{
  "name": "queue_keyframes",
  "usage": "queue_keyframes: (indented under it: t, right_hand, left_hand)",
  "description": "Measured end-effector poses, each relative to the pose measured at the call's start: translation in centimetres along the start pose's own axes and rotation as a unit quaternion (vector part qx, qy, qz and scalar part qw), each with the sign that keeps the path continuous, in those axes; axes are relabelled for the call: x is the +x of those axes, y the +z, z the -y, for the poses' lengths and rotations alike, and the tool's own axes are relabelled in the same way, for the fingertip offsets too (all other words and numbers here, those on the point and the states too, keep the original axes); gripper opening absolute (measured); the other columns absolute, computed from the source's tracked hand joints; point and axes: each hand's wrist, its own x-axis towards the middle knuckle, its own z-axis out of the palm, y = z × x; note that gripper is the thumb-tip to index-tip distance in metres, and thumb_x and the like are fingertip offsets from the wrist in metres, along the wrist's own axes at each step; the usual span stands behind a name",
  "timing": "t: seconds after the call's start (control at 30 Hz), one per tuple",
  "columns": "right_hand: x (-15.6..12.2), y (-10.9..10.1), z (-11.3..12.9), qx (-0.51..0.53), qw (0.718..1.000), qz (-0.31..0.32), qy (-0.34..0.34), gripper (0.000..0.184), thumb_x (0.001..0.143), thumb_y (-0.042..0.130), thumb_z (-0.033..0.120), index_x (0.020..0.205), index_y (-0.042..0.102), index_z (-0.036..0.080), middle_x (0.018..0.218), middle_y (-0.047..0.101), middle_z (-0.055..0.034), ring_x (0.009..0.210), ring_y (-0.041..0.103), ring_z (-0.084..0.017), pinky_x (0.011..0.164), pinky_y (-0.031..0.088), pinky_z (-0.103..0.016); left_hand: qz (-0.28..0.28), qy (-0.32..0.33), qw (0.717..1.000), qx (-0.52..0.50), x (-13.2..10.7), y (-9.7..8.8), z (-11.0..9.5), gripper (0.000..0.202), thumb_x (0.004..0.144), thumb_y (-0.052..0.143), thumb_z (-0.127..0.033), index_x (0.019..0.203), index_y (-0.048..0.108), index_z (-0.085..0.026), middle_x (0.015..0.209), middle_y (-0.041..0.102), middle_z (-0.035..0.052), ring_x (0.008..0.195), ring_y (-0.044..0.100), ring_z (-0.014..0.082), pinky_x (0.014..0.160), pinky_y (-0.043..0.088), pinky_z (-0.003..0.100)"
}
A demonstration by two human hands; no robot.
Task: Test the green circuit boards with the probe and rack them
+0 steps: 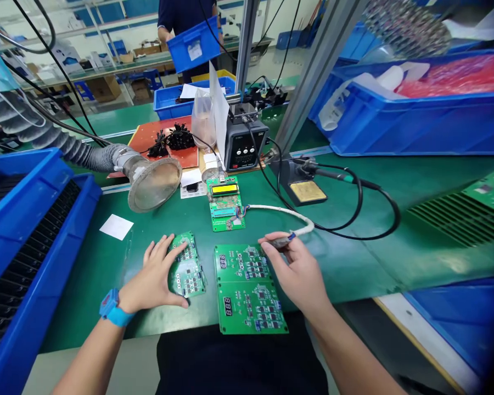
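Head view, lower centre: left hand [152, 282] is spreading open over the small board [192, 278], likely steadying it; right hand [299, 270] is gripping a corded tool [280, 242].

To the right of my right hand [298, 269], the smooth green mat [354, 269] gives me wide room sideways. Ahead of it, the bent white-sleeved cable [288, 210] and the looping black cord [360, 197] block a low pass. Only a slim gap parts the small green circuit boards [189, 277] from the large green circuit board [251, 291]. Left, I'm free until the long blue plastic bin [72, 260].
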Motion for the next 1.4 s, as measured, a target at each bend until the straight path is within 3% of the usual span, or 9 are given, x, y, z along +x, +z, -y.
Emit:
queue_keyframes:
  t: [0.1, 0.2, 0.3, 0.37, 0.6, 0.87, 1.13, 1.23, 1.4]
  right_hand:
    - [0.0, 0.0, 0.1, -0.011, 1.0, 0.004, -0.013, 0.02, 0.086, 0.057, 0.039, 0.095, 0.059, 0.022, 0.091, 0.07, -0.0061, 0.084, 0.066, -0.02, 0.077, 0.051, -0.034]
    - [0.0, -0.2, 0.4, -0.034, 0.999, 0.009, -0.032, 0.019, 0.087, 0.056, 0.038, 0.095, 0.059, 0.022, 0.091, 0.07, -0.0056, 0.085, 0.066, -0.02, 0.077, 0.051, -0.033]
    - [0.1, -0.2, 0.6, -0.064, 0.996, 0.005, -0.06, 0.018, 0.086, 0.056, 0.037, 0.095, 0.06, 0.021, 0.089, 0.07, -0.0057, 0.083, 0.066, -0.021, 0.077, 0.051, -0.034]
    - [0.2, -0.2, 0.7, -0.077, 0.994, -0.002, -0.075, 0.017, 0.086, 0.057, 0.036, 0.094, 0.059, 0.021, 0.087, 0.07, -0.0057, 0.08, 0.065, -0.021, 0.076, 0.051, -0.034]
    - [0.2, 0.4, 0.3, -0.088, 0.991, -0.027, -0.099, 0.009, 0.084, 0.057, 0.03, 0.083, 0.058, 0.022, 0.077, 0.067, -0.0038, 0.07, 0.062, -0.019, 0.069, 0.051, -0.031]
    - [0.2, -0.1, 0.5, -0.042, 0.995, 0.018, -0.086, 0.008, 0.087, 0.056, 0.03, 0.086, 0.058, 0.022, 0.082, 0.067, -0.0035, 0.075, 0.063, -0.018, 0.072, 0.05, -0.029]
    - [0.2, 0.0, 0.7, -0.031, 0.997, 0.026, -0.061, 0.011, 0.087, 0.055, 0.032, 0.088, 0.057, 0.021, 0.083, 0.067, -0.0039, 0.075, 0.062, -0.018, 0.072, 0.051, -0.03]
    - [0.2, 0.0, 0.7, -0.031, 0.997, 0.027, -0.063, 0.012, 0.088, 0.055, 0.033, 0.089, 0.057, 0.021, 0.083, 0.067, -0.0038, 0.075, 0.062, -0.018, 0.072, 0.051, -0.03]
    - [0.2, 0.0, 0.6, -0.029, 0.997, 0.03, -0.058, 0.012, 0.087, 0.055, 0.034, 0.089, 0.057, 0.021, 0.083, 0.067, -0.0038, 0.076, 0.063, -0.019, 0.073, 0.051, -0.031]
  left_hand:
    - [-0.059, 0.002, 0.998, 0.01, 0.4, -0.1, -2.3, 0.11, 0.063, 0.064, -0.079, 0.148, 0.023, -0.023, 0.156, 0.009, 0.0212, 0.14, 0.002, 0.0497, 0.107, 0.01, 0.07]
    - [-0.107, 0.063, 0.992, -0.026, 1.0, -0.7, -6.6, 0.07, 0.089, 0.054, -0.058, 0.144, 0.03, -0.022, 0.157, 0.013, 0.0154, 0.144, 0.002, 0.039, 0.111, 0.01, 0.065]
    - [-0.06, 0.171, 0.98, -0.086, 1.7, -0.4, -10.3, 0.052, 0.09, 0.058, -0.046, 0.134, 0.044, -0.021, 0.153, 0.027, 0.0124, 0.144, 0.01, 0.0331, 0.114, 0.013, 0.06]
    - [-0.029, 0.192, 0.975, -0.109, 2.1, 0.2, -11.6, 0.05, 0.085, 0.066, -0.041, 0.127, 0.051, -0.02, 0.15, 0.033, 0.0128, 0.143, 0.016, 0.0333, 0.114, 0.015, 0.06]
    - [-0.01, 0.172, 0.973, -0.153, 2.7, 1.1, -11.3, 0.044, 0.077, 0.075, -0.038, 0.116, 0.06, -0.023, 0.146, 0.042, 0.0089, 0.141, 0.025, 0.0321, 0.114, 0.013, 0.062]
    - [-0.015, 0.169, 0.97, -0.172, 2.7, 1.2, -11.3, 0.049, 0.069, 0.08, -0.05, 0.108, 0.065, -0.024, 0.145, 0.043, 0.0074, 0.141, 0.025, 0.0322, 0.114, 0.009, 0.061]
    - [0.009, 0.177, 0.971, -0.163, 2.7, 0.7, -11.4, 0.026, 0.071, 0.08, -0.046, 0.092, 0.072, -0.032, 0.145, 0.042, 0.0013, 0.141, 0.022, 0.0344, 0.113, 0.007, 0.063]
    - [-0.004, 0.175, 0.968, -0.178, 2.7, 0.9, -11.4, 0.042, 0.07, 0.08, -0.047, 0.104, 0.066, -0.027, 0.147, 0.04, 0.0064, 0.142, 0.022, 0.0333, 0.113, 0.008, 0.063]
    - [-0.04, 0.154, 0.967, -0.201, 2.5, 1.6, -11.4, 0.072, 0.066, 0.083, -0.042, 0.121, 0.043, -0.018, 0.154, 0.02, 0.0216, 0.144, 0.013, 0.0332, 0.113, 0.012, 0.063]
